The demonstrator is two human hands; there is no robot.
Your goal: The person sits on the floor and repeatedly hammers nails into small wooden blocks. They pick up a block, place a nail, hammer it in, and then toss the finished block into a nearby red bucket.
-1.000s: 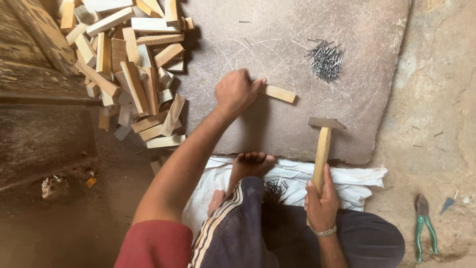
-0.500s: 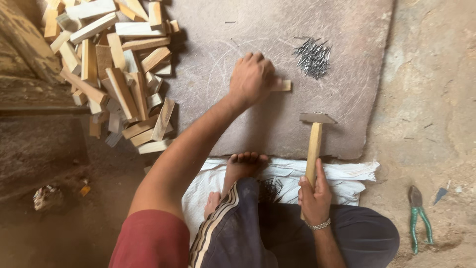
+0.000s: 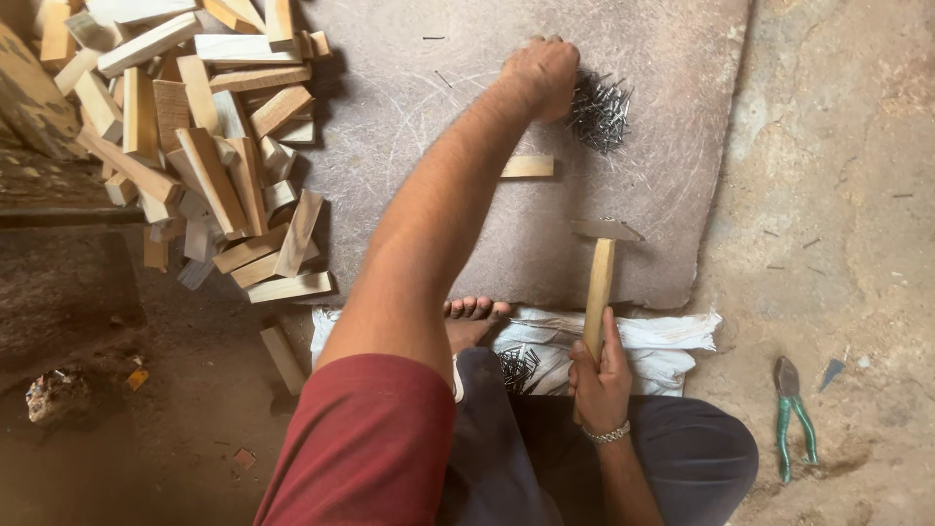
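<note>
Head view, left grip (image 3: 539, 73) clenched at nails (image 3: 600, 109), right grip (image 3: 596, 370) grasping hammer (image 3: 599, 282)

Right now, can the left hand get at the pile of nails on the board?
Probably yes. The left hand is already stretched out to the edge of the nail pile, nothing lies between them, and the right hand holds the hammer well clear.

One head-worn view looks almost straight down from close above the seated person. The slab (image 3: 467, 195) fills the upper middle of the frame, the wood pile (image 3: 185, 136) the upper left, bare ground the right, the person's lap the bottom.
</note>
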